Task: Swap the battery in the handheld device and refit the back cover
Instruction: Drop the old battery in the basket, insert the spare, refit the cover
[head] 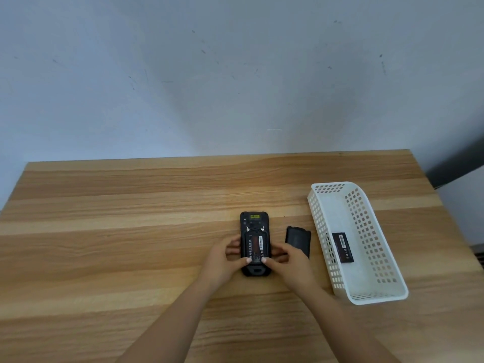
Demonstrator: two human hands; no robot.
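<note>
A black handheld device lies face down on the wooden table with its back open. A labelled battery sits in its compartment. My left hand grips the device's left side, thumb on the battery's lower edge. My right hand holds the right side, its thumb also pressing the battery's lower edge. The black back cover lies on the table just right of the device, partly hidden by my right hand. A second battery lies inside the white basket.
A white perforated plastic basket stands on the right part of the table. A pale wall runs behind the table's far edge. A dark strip shows past the table's right edge.
</note>
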